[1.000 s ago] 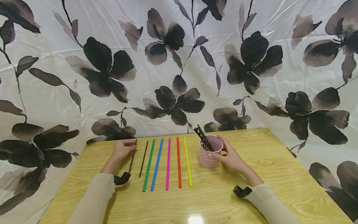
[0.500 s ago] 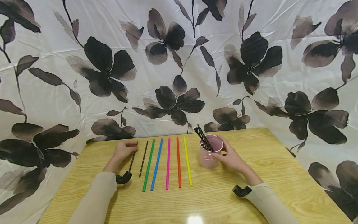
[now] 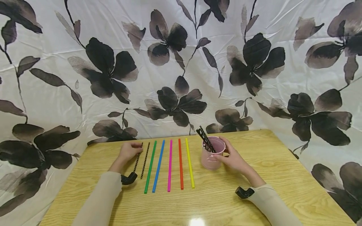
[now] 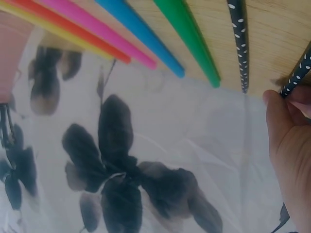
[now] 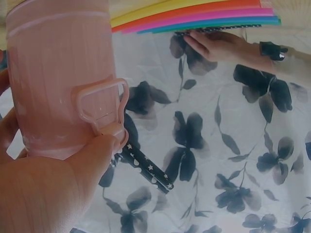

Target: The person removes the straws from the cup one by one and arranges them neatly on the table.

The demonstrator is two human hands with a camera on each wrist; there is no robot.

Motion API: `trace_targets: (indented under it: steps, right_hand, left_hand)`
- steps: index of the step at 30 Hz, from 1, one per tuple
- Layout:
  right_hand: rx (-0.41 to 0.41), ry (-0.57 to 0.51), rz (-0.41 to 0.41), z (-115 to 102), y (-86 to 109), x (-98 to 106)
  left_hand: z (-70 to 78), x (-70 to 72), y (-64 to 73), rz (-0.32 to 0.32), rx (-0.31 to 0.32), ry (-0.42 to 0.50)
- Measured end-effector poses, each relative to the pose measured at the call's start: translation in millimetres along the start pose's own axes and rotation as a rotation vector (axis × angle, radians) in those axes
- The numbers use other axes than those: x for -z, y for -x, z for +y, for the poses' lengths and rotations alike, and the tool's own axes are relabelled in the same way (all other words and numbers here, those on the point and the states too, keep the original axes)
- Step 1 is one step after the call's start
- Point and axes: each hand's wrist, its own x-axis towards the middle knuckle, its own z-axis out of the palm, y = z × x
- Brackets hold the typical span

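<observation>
My left hand (image 3: 129, 151) pinches a black straw with white dots (image 3: 137, 163) close to its far end, at the left of a row of straws. Beside it lies a second black dotted straw (image 4: 240, 46); a narrow gap separates the two. Farther right come a green straw (image 3: 150, 166), a blue straw (image 3: 158, 166), a pink straw (image 3: 170, 166), a red straw (image 3: 181, 164) and a yellow straw (image 3: 190, 163). My right hand (image 3: 234, 159) grips a small pink bucket (image 5: 60, 82) around its side, thumb by the handle (image 5: 81, 104). Black patterned straws (image 3: 206, 140) lean out of the bucket.
All this is on a light wooden table (image 3: 220, 201). A white cloth with dark flowers (image 3: 175, 69) hangs behind its back edge. Each wrist wears a small black device; the left one (image 3: 129, 179) sits over the near end of the pinched straw.
My left hand has shifted right with the black dotted straw, bringing it closer to the other dotted one. The right hand and the bucket have stayed in place.
</observation>
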Motion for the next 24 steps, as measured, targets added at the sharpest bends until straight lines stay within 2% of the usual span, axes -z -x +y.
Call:
trace_targets:
  steps: [5, 12, 15, 17, 24]
  right_hand:
    - [0.008, -0.014, 0.005, 4, -1.5, 0]
    - [0.000, 0.011, 0.027, 30, -7.4, -2]
    - [-0.010, 0.025, 0.029, 34, -8.1, -3]
    - [-0.009, 0.009, 0.025, 30, -7.5, -2]
    - [-0.010, -0.011, 0.007, 1, -0.4, 1]
  left_hand:
    - [2.6, -2.8, -1.5, 0.008, 0.006, -0.033]
    - [1.2, -3.5, -0.2, -0.007, 0.028, -0.036]
    - [1.6, -4.3, -0.3, -0.001, 0.026, -0.036]
    - [2.6, -5.1, -0.3, 0.004, 0.028, -0.034]
    - [6.7, -6.5, 0.4, 0.033, -0.025, -0.072]
